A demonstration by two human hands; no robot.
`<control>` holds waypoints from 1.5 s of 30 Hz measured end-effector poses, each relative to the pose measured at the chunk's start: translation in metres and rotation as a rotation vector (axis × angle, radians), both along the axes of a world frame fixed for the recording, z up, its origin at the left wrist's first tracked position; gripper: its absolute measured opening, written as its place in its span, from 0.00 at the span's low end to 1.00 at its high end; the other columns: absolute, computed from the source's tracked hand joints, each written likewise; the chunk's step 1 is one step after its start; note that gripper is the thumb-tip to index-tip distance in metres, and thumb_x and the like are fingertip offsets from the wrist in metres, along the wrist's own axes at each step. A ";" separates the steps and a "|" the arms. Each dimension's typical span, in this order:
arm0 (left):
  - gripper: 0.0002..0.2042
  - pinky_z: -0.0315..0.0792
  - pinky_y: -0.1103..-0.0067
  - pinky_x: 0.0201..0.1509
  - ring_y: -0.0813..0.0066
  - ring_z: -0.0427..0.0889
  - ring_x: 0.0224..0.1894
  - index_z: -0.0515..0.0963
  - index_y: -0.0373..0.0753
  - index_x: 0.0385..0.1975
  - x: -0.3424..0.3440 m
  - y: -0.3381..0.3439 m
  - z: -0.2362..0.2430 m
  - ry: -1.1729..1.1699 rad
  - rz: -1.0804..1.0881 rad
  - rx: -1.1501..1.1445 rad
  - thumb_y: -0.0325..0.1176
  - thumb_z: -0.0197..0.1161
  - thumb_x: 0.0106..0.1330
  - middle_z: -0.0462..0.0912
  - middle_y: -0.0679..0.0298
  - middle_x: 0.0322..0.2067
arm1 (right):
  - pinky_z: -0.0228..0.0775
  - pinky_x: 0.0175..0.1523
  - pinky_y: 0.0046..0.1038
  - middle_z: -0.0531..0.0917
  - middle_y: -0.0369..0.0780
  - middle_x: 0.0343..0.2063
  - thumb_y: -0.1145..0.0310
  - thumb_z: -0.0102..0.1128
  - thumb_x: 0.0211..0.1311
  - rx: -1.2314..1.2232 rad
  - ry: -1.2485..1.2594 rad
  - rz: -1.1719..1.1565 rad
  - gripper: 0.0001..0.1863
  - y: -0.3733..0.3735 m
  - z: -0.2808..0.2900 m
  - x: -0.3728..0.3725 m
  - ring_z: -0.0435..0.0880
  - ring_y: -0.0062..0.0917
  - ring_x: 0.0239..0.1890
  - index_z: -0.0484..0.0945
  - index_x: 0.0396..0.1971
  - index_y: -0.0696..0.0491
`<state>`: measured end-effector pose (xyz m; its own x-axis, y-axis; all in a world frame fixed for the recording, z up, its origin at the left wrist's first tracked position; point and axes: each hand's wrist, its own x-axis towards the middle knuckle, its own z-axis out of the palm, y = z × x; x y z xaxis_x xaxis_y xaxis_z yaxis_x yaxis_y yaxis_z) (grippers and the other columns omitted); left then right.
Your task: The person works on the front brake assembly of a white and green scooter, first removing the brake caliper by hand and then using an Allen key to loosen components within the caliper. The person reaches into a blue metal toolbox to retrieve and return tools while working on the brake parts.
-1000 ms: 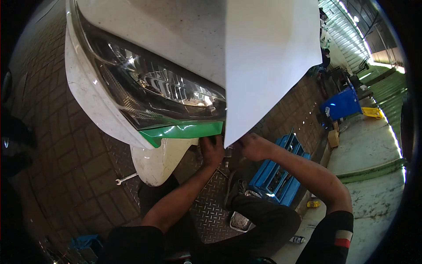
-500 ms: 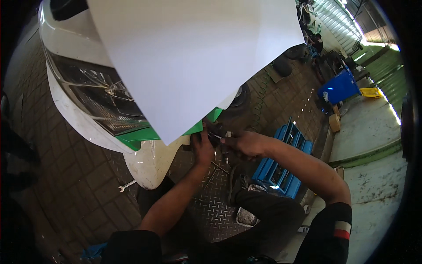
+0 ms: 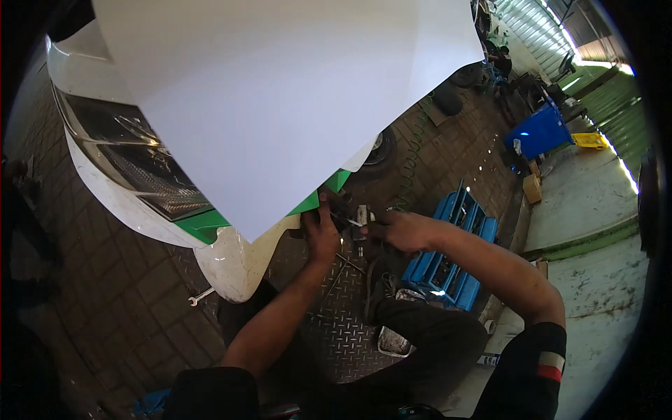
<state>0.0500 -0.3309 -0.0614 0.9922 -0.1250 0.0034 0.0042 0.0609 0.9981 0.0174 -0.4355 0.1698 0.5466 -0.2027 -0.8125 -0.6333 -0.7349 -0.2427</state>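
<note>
From here I see the right hand (image 3: 407,231), fingers clamped on a slim silver tool (image 3: 354,222) near the green panel (image 3: 311,204); whether the left hand (image 3: 322,236), at its edge, grips, I can't tell.

The left hand (image 3: 322,236) is at the edge of the trim (image 3: 306,204); the right hand (image 3: 404,232), near it, grips a slim tool (image 3: 355,222). A toolbox (image 3: 467,285) stands rightward, a wrench (image 3: 201,297) lies leftward.
</note>
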 end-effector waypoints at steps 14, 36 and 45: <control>0.27 0.66 0.63 0.63 0.49 0.73 0.58 0.63 0.26 0.63 0.000 -0.004 0.004 -0.004 0.116 -0.035 0.41 0.58 0.74 0.72 0.40 0.57 | 0.74 0.28 0.33 0.79 0.37 0.27 0.42 0.49 0.71 0.103 0.207 0.018 0.28 -0.034 -0.051 0.035 0.76 0.25 0.22 0.82 0.43 0.54; 0.35 0.58 0.65 0.71 0.51 0.65 0.68 0.55 0.28 0.70 0.003 -0.004 0.002 0.047 0.110 -0.114 0.51 0.54 0.75 0.63 0.41 0.66 | 0.79 0.47 0.44 0.84 0.58 0.40 0.49 0.47 0.71 -0.223 -0.229 0.576 0.29 -0.012 -0.052 0.007 0.85 0.51 0.44 0.82 0.41 0.64; 0.32 0.58 0.65 0.70 0.52 0.67 0.64 0.61 0.29 0.67 0.013 -0.004 -0.077 -0.528 0.163 0.316 0.50 0.52 0.76 0.68 0.44 0.63 | 0.71 0.32 0.29 0.82 0.40 0.33 0.41 0.51 0.71 0.114 -0.090 0.001 0.32 -0.031 -0.039 -0.006 0.76 0.22 0.28 0.78 0.54 0.56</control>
